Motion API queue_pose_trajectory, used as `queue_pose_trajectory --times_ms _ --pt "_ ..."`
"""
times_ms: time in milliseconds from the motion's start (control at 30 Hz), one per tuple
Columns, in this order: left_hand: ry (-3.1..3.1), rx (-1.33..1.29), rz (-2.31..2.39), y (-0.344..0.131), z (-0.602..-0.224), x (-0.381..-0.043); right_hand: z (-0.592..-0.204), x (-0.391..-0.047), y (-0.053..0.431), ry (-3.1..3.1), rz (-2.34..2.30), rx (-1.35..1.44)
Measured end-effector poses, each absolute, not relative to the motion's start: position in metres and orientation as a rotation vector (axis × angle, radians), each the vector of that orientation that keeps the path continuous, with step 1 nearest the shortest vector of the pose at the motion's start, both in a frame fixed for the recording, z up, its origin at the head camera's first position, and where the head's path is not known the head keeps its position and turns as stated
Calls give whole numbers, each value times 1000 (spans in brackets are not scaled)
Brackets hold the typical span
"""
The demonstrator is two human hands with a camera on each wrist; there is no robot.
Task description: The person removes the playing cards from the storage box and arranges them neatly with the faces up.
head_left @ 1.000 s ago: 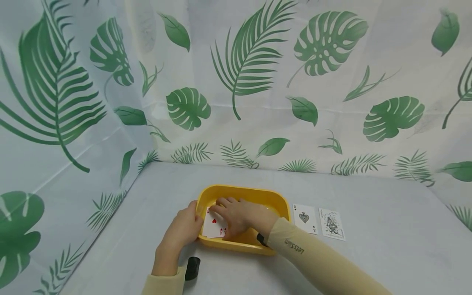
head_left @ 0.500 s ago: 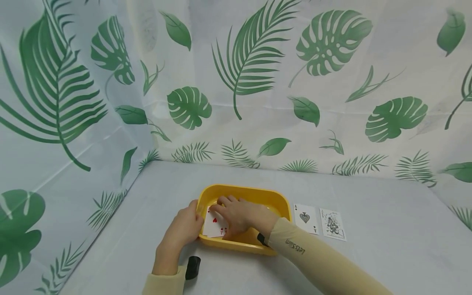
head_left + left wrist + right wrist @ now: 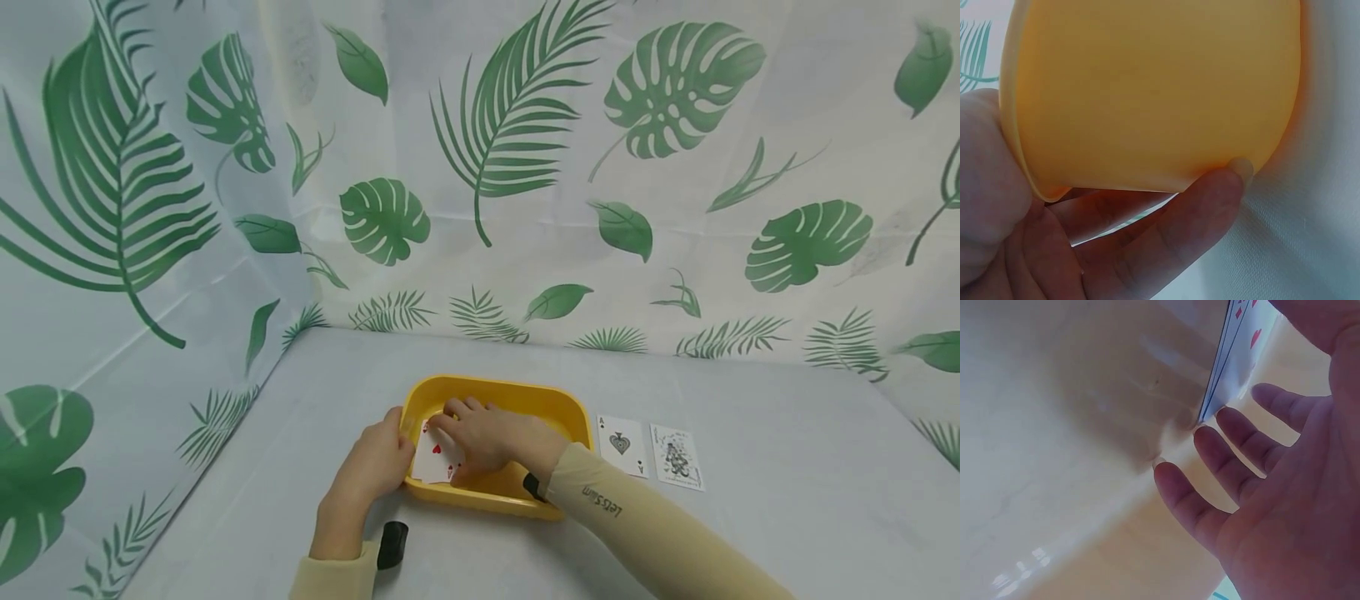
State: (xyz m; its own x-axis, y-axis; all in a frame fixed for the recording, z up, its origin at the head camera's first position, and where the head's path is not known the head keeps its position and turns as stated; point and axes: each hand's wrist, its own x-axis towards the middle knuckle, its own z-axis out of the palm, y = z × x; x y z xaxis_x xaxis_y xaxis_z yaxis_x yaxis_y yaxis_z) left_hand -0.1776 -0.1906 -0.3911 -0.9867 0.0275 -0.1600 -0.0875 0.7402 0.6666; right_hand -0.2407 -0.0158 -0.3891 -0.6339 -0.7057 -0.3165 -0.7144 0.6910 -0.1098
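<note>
A yellow plastic tray (image 3: 510, 502) stands in the middle of the table in the head view. My left hand (image 3: 382, 458) grips its left end; in the left wrist view the palm lies by the rim and the bent fingers (image 3: 1200, 209) reach along the tray's underside. Inside, several playing cards (image 3: 435, 454) lie at the left, with an ace of hearts on top. My right hand (image 3: 483, 437) reaches over them from the right. In the right wrist view its spread fingers (image 3: 1225, 459) touch the lower edge of the cards; the thumb tip is out of frame.
Right of the tray lie an ace of spades (image 3: 622, 445) and a joker (image 3: 677, 457), both face up on the white table cover (image 3: 787, 500). A leaf-printed cloth (image 3: 525, 250) hangs behind and at the left. A black object (image 3: 392, 544) sits by the left wrist.
The cards under my right hand have shifted slightly against each other: two corner marks near the thumb have become one. Left hand and tray stay put.
</note>
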Motion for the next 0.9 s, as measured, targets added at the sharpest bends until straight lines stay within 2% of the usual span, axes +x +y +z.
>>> queue_pose_trajectory --times_ms 533,900 --pt "2777 -55 1049 -191 -394 -177 -392 -238 -27 2611 172 -1127" --pt "2788 -57 1052 -190 -396 -176 -390 -242 -25 2579 94 -1113"
